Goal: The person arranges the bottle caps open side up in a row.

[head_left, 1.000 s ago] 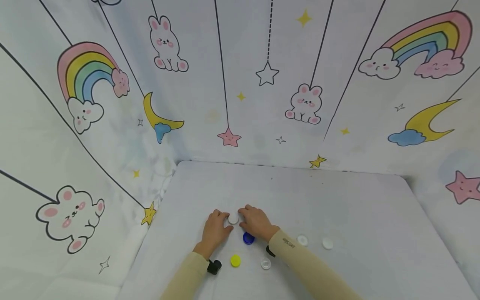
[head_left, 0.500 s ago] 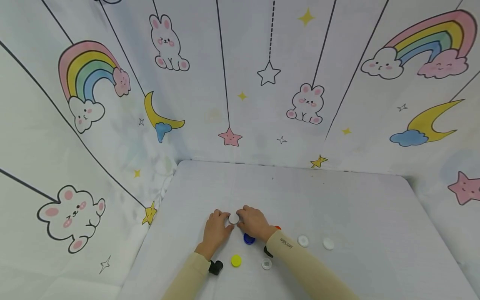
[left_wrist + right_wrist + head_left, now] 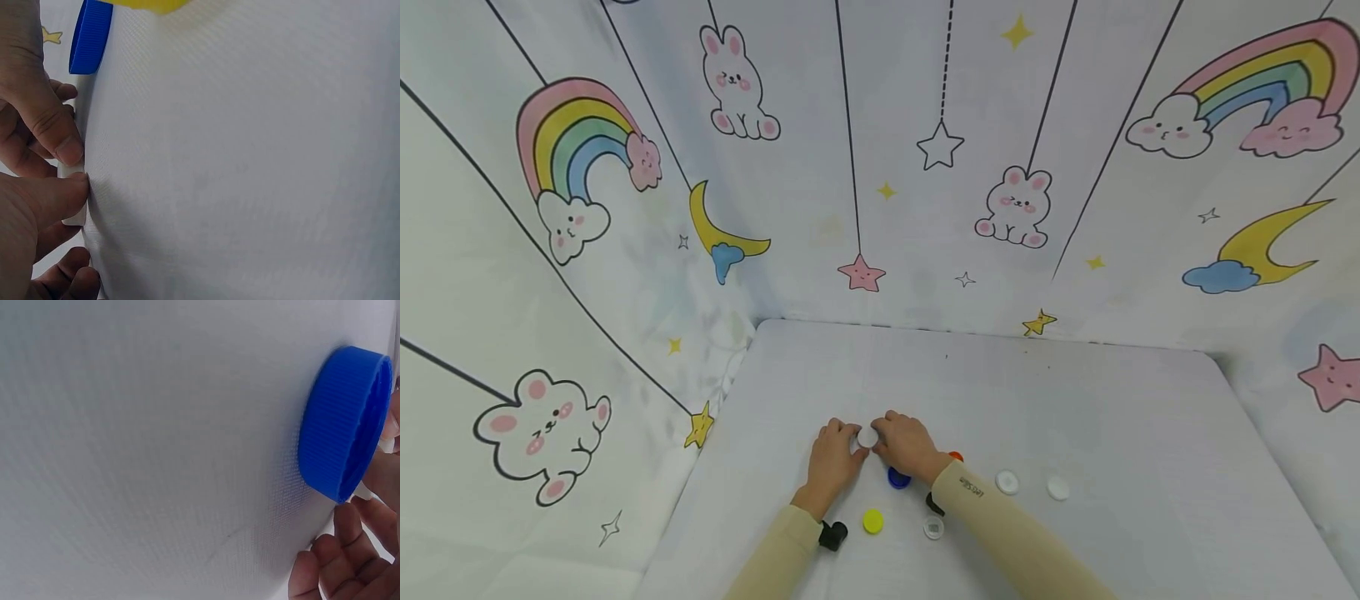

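A round white bottle cap (image 3: pixel 867 437) lies on the white table between both hands. My left hand (image 3: pixel 832 458) grips its left side with thumb and fingers. From the right, my right hand (image 3: pixel 910 444) holds the same cap, its thumb close to the left thumb. In the left wrist view, the edge of the white cap (image 3: pixel 73 220) shows behind the left thumb. A blue bottle cap (image 3: pixel 898 477) lies just below the right hand; in the right wrist view this blue cap (image 3: pixel 340 422) has its hollow side facing up. Fingers hide much of the white cap's rim.
A yellow cap (image 3: pixel 873 522) and a whitish cap (image 3: pixel 933 527) lie nearer the person. An orange cap (image 3: pixel 956 457) peeks out beyond the right wrist. Two white caps (image 3: pixel 1007 482) (image 3: pixel 1057 488) are right of the right forearm. A patterned cloth backdrop (image 3: pixel 917 233) stands behind the table.
My right hand has moved slightly left, in against the white cap. The orange cap has come into sight beside the right wrist. The left hand has barely moved.
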`<state>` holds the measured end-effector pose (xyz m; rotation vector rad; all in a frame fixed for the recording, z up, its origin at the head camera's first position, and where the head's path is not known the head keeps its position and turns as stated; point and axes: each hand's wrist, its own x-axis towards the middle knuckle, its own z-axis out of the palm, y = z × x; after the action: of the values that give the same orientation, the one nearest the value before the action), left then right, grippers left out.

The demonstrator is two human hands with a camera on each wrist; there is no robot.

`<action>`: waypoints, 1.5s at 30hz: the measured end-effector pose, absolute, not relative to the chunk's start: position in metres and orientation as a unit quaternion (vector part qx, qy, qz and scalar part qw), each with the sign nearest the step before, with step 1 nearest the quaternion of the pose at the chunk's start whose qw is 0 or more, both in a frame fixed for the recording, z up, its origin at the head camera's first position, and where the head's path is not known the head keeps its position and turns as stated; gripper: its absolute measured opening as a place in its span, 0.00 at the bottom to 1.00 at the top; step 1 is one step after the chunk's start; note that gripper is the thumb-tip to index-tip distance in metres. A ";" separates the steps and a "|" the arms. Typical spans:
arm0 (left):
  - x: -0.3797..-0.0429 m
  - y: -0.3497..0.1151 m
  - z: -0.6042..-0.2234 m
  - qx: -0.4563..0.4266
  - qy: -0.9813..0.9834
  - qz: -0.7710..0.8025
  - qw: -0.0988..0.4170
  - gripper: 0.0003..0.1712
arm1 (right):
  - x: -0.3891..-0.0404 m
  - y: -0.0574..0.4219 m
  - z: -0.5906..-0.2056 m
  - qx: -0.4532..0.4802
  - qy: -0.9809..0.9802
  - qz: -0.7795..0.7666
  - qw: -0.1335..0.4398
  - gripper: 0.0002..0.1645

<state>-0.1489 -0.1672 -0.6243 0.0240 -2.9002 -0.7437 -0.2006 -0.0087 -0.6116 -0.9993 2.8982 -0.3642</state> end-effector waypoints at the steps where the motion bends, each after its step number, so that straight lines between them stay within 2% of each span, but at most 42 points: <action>1: -0.149 -0.167 -0.624 0.009 -0.966 -0.248 0.072 0.22 | -0.201 -0.009 -0.612 -0.322 0.939 -0.119 0.027 0.24; 10: -0.147 -0.165 -0.622 0.004 -0.966 -0.250 0.069 0.23 | -0.196 -0.005 -0.610 -0.310 0.938 -0.154 0.033 0.24; 19: -0.143 -0.163 -0.617 -0.014 -0.957 -0.275 0.088 0.20 | -0.190 -0.002 -0.607 -0.309 0.932 -0.187 0.025 0.22; 45: -0.140 -0.161 -0.593 -0.017 -0.959 -0.267 0.097 0.21 | -0.182 0.001 -0.588 -0.314 0.921 -0.229 0.006 0.25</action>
<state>-0.1396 -0.1609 -0.5929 -0.0504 -2.8391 -0.7919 -0.1824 0.0009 -0.5877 -0.9819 2.8832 -0.7168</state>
